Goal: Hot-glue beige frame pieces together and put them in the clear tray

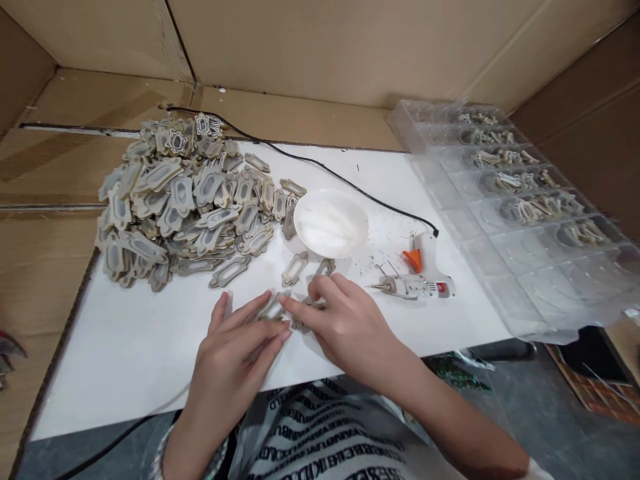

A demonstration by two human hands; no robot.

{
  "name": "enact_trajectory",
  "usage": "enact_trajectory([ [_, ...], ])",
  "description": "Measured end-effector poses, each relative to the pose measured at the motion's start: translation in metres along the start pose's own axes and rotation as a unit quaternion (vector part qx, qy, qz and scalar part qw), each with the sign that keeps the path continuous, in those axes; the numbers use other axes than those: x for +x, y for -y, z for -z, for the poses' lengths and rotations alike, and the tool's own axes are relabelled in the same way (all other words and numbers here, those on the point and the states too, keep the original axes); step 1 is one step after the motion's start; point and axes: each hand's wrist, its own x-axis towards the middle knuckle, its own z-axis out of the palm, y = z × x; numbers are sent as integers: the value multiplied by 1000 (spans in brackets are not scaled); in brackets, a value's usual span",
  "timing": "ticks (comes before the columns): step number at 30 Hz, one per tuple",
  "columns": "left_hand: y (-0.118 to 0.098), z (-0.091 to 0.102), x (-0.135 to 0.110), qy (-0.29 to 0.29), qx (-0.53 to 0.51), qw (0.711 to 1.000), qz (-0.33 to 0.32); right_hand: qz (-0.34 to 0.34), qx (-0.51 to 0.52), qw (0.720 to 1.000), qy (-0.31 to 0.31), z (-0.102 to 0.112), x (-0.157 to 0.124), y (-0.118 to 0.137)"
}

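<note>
Grey, a small frame-like piece (273,308) is being touched at the lower centre of the picture by both hands' fingertips. The left hand (233,350) is being held with its fingers spread, the right hand (347,323) angled inward, index finger extended, others curled. Whether either is gripping cannot be told.

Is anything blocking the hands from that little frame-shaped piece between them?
Nothing visible is in the way: the left hand and right hand both have fingertips right at the frame-shaped piece. The white dish sits beyond them, not between.
</note>
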Motion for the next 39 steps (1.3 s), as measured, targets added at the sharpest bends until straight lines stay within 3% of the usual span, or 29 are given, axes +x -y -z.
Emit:
enact_trajectory([
  [3, -10, 2, -3, -71, -77, 989, 107, -48, 112, 991, -63, 8, -1, 6],
  [7, -29, 4, -1, -81, -214, 935, 272, -83, 296, 947, -95, 15, -4, 16],
  [11, -43, -2, 4, -110, -297, 891, 324, -116, 337, 925, -132, 13, -9, 22],
  [14, -47, -6, 11, -91, -327, 880, 333, -124, 325, 925, -151, 11, -12, 20],
  [19, -57, -6, 36, -12, -279, 929, 242, -179, 320, 912, -184, 15, -18, 11],
  [23, -65, -3, 70, 72, -197, 975, 66, -245, 351, 870, -243, 20, -25, 0],
  [26, -64, -5, 104, 86, -74, 992, -52, -253, 310, 862, -310, 26, -29, -9],
  [28, -60, -9, 129, 45, 47, 996, -55, -256, 268, 862, -345, 29, -33, -14],
  [31, -56, -13, 158, 57, 202, 977, -28, -262, 222, 864, -368, 33, -40, -17],
  [33, -57, -11, 163, 54, 248, 967, -32, -264, 211, 862, -379, 33, -46, -18],
  [37, -61, -4, 134, -12, 211, 977, -29, -267, 198, 852, -405, 33, -59, -23],
  [39, -61, -6, 111, 25, 132, 991, -13, -267, 184, 853, -409, 33, -64, -26],
])
